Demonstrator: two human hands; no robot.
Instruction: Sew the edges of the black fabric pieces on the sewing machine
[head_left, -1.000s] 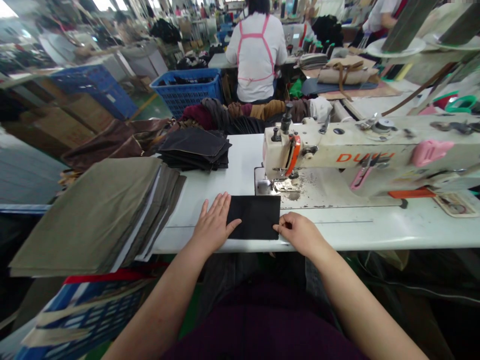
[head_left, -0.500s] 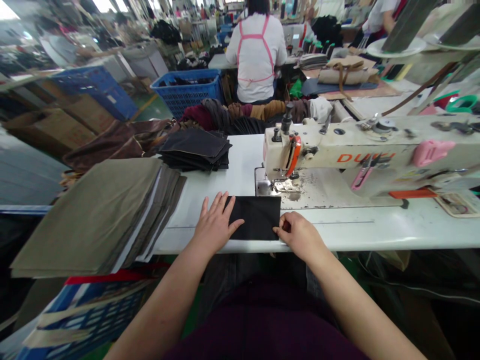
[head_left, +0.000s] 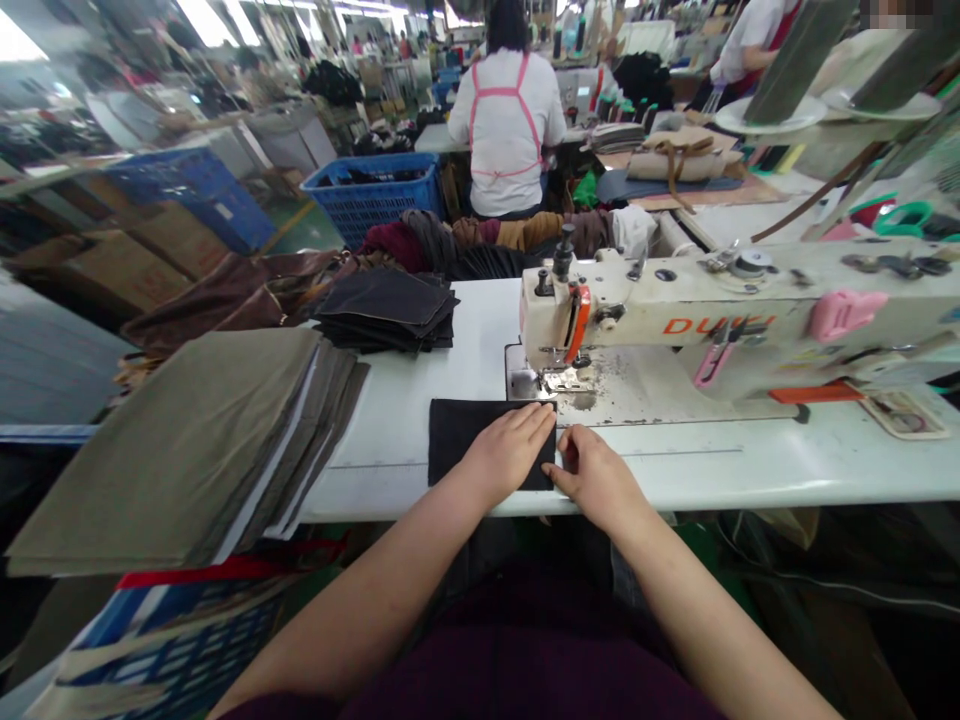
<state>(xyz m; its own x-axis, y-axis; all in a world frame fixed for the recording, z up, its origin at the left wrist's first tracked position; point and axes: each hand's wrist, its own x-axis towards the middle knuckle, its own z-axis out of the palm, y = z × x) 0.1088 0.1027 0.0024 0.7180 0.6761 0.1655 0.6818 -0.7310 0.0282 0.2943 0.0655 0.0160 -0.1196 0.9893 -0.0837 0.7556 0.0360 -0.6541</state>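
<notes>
A black rectangular piece of fabric (head_left: 459, 440) lies flat on the white sewing table (head_left: 405, 385), just in front of the sewing machine's needle area. My left hand (head_left: 508, 450) rests flat over its right part, fingers stretched toward the top right corner. At the right edge is my right hand (head_left: 596, 475), its thumb touching the cloth near the lower corner and its index finger bent, with a gap between them. The presser foot (head_left: 562, 382) of the sewing machine (head_left: 645, 300) stands just beyond the fabric; no cloth is under it.
To the left is a stack of olive-grey fabric panels (head_left: 172, 440). Behind it sits a pile of black pieces (head_left: 386, 308). Bundled cloth (head_left: 525, 235) lines the table's far side. A blue crate (head_left: 379, 190) and a seated co-worker (head_left: 508, 120) are farther back.
My left hand has slid right across the black fabric, from its left edge to its right part. My right thumb and index finger have parted at the edge. The view shifted slightly.
</notes>
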